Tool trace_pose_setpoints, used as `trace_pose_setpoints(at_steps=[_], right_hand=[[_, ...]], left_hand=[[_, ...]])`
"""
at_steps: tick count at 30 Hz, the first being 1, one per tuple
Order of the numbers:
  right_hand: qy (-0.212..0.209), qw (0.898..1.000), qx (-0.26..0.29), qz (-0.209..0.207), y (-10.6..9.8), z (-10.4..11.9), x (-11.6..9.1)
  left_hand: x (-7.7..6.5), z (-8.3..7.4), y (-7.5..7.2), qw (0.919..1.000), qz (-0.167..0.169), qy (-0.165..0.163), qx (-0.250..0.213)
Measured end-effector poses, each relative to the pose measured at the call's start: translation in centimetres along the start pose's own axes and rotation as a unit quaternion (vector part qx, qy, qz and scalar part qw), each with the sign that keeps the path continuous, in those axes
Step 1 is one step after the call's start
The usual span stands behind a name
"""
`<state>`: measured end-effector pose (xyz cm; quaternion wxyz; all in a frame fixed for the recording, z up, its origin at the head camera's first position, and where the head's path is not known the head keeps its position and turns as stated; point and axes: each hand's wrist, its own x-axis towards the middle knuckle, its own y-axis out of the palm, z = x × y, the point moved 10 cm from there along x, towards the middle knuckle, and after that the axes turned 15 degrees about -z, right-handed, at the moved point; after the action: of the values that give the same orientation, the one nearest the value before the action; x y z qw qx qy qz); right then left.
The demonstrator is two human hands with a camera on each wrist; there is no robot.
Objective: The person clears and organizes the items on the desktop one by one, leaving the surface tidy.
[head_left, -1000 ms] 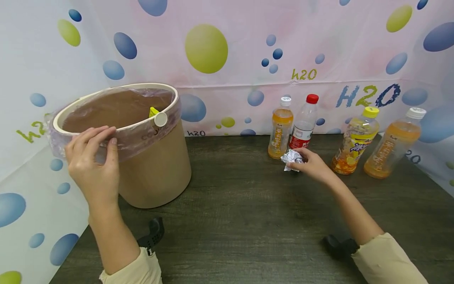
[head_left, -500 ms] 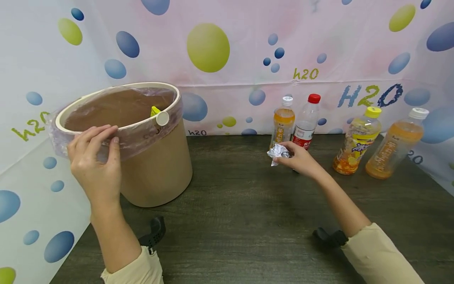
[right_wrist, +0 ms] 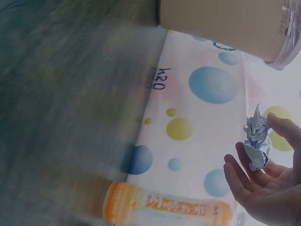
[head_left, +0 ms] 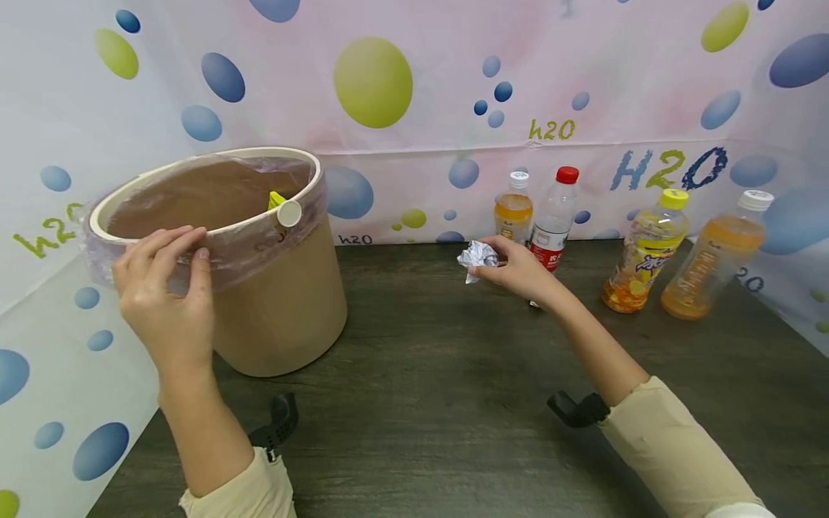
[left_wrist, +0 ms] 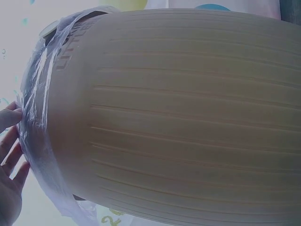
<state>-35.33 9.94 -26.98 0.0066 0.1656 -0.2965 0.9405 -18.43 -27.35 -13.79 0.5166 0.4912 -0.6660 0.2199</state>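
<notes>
My left hand (head_left: pixel 165 298) holds the front rim of a beige trash can (head_left: pixel 285 309), its fingers at the rim and thumb against the outside of the clear plastic liner (head_left: pixel 242 259). In the left wrist view, fingertips (left_wrist: pixel 13 141) touch the liner at the rim. My right hand (head_left: pixel 521 270) pinches a crumpled ball of white paper (head_left: pixel 478 259) between thumb and fingers, in front of the bottles. The right wrist view shows the paper ball (right_wrist: pixel 257 141) raised above table level.
Behind the right hand stand an orange drink bottle (head_left: pixel 514 216) and a red-capped bottle (head_left: pixel 557 208). Farther right are a yellow-capped bottle (head_left: pixel 650 252) and another orange drink bottle (head_left: pixel 719 259). Something yellow (head_left: pixel 275 200) shows inside the can. A printed curtain (head_left: pixel 440 65) hangs behind the dark table (head_left: pixel 414 403).
My right hand has lifted the paper ball and carried it left, from beside the bottles toward the trash can. The left hand stays at the can's rim.
</notes>
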Motion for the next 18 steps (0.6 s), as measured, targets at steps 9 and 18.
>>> trace_pose_setpoints(at_steps=[9,18], right_hand=[[-0.019,0.999,0.024,0.015,1.4,2.8,0.8],[-0.033,0.999,0.035,0.017,2.3,5.6,1.6]], left_hand=[[-0.1,0.1,0.0,1.0,0.001,-0.001,0.0],[0.0,0.0,0.0,1.0,-0.001,-0.001,0.004]])
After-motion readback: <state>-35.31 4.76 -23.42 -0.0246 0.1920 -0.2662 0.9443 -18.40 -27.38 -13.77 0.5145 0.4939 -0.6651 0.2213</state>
